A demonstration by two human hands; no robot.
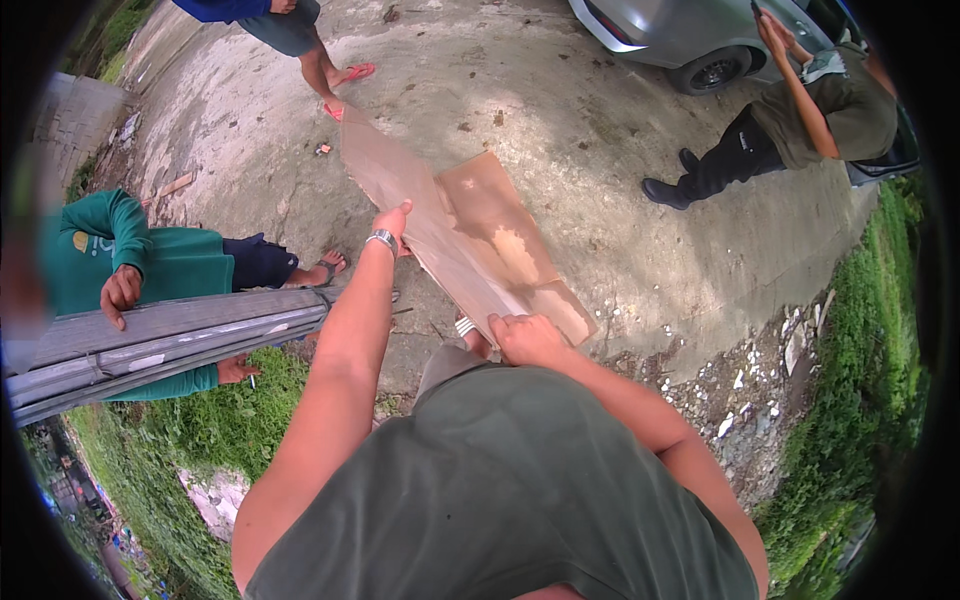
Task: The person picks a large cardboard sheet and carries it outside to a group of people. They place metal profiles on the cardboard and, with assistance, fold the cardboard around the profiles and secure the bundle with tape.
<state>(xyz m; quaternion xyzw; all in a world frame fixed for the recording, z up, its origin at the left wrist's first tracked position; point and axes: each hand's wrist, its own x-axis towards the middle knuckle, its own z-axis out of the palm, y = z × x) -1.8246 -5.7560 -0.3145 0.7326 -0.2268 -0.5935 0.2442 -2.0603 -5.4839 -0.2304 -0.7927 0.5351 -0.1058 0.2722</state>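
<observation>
A large brown cardboard sheet [420, 205] is stretched out in front of me above the concrete, folded so that a second panel [505, 225] with a torn, lighter patch spreads to its right. My left hand [393, 222], with a metal watch [383, 238] on the wrist, is closed round the sheet's near left edge, thumb on top. Closer to my body, my right hand [525, 340] grips the near end of the same cardboard. Its fingers are partly hidden under the sheet.
On the left, a person in a green shirt [180, 258] rests a hand on a bundle of long grey boards [190, 335]. Another person in red flip-flops [310, 60] stands ahead. At right, someone in dark boots [740, 145] is beside a silver car [660, 35]. Rubble [740, 400] borders grass.
</observation>
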